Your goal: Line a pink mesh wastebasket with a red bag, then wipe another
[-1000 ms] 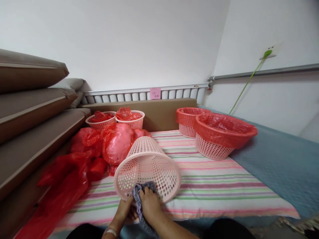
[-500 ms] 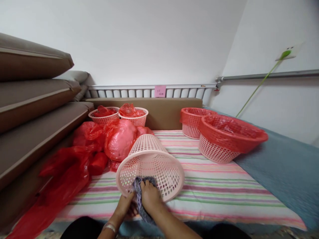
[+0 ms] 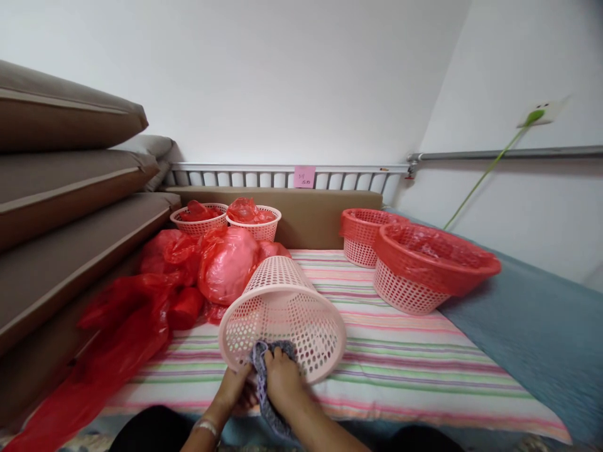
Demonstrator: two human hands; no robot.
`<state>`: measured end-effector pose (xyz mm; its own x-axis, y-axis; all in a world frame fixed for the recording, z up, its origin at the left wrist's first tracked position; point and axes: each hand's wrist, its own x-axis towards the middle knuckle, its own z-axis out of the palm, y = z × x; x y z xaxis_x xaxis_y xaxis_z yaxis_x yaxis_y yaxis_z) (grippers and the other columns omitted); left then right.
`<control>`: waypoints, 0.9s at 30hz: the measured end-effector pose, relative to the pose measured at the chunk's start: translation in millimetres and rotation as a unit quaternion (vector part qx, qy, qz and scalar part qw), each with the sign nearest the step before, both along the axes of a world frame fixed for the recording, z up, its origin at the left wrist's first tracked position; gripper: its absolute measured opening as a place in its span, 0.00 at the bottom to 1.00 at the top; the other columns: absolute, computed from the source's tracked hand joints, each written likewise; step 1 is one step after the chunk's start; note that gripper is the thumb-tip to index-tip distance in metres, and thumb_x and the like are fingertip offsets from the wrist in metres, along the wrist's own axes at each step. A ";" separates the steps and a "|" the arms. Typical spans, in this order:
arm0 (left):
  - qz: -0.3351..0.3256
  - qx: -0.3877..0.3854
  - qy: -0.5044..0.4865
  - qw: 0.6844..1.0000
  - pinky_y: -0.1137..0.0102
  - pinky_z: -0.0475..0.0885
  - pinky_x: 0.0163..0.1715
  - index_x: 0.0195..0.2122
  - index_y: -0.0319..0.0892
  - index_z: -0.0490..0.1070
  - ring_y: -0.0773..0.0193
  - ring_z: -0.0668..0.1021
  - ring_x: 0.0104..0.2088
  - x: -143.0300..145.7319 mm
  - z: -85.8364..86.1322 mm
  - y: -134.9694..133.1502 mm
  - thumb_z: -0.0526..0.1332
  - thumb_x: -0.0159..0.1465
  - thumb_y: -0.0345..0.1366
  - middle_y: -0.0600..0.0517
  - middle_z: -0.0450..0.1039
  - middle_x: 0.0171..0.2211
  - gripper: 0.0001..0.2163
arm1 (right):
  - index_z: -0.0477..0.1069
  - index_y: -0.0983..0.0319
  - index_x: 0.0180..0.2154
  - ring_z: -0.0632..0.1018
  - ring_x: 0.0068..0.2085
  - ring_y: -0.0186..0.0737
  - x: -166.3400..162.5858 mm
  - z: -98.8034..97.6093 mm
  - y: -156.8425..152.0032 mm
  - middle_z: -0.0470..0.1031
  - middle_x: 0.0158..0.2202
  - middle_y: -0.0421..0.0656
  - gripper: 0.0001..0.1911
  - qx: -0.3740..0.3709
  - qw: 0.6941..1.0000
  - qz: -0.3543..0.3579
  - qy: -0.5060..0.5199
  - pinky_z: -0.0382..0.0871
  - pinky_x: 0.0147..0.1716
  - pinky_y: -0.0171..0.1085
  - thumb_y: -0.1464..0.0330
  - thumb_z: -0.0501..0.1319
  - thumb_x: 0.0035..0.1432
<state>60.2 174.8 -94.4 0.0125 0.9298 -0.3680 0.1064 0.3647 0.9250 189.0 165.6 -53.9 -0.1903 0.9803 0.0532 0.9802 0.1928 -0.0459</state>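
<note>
A pale pink perforated plastic basket [image 3: 277,276] lies on its side on the striped cloth, its mouth facing me. My left hand [image 3: 235,386] grips the lower left of its rim, the thumb on the inner side. With my right hand [image 3: 282,380] I hold a bunched grey-purple rag [image 3: 271,402] against the inside of the basket's lower wall. Part of the rag hangs down over the rim between my hands. The fingertips of my right hand are partly hidden in the rag.
Red plastic bags [image 3: 226,267] heap up on the left, before two small pink baskets [image 3: 257,231]. Two baskets lined with red bags [image 3: 414,292] stand at right on the striped cloth [image 3: 424,370]. Brown cushions [image 3: 70,172] are stacked at left. A radiator [image 3: 235,176] runs along the back wall.
My view has shifted slightly. My right hand and the rag are slightly lower against the basket's inner wall; my left hand still holds the rim.
</note>
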 end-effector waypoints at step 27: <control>-0.013 -0.048 -0.003 0.999 0.74 0.62 0.13 0.29 0.35 0.72 0.66 0.69 0.09 -7.1 -8.6 3.9 0.53 0.51 0.62 0.52 0.68 0.07 0.30 | 0.54 0.63 0.59 0.63 0.57 0.49 12.5 0.4 175.2 0.64 0.55 0.54 0.23 0.043 0.996 -0.054 0.053 0.55 0.54 0.47 0.71 0.44 0.63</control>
<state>53.1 178.7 -103.0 0.0384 0.8891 -0.4561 0.1124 0.4497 0.8861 201.5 340.9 -53.5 -0.0719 0.9858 0.1518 0.9860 0.0932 -0.1384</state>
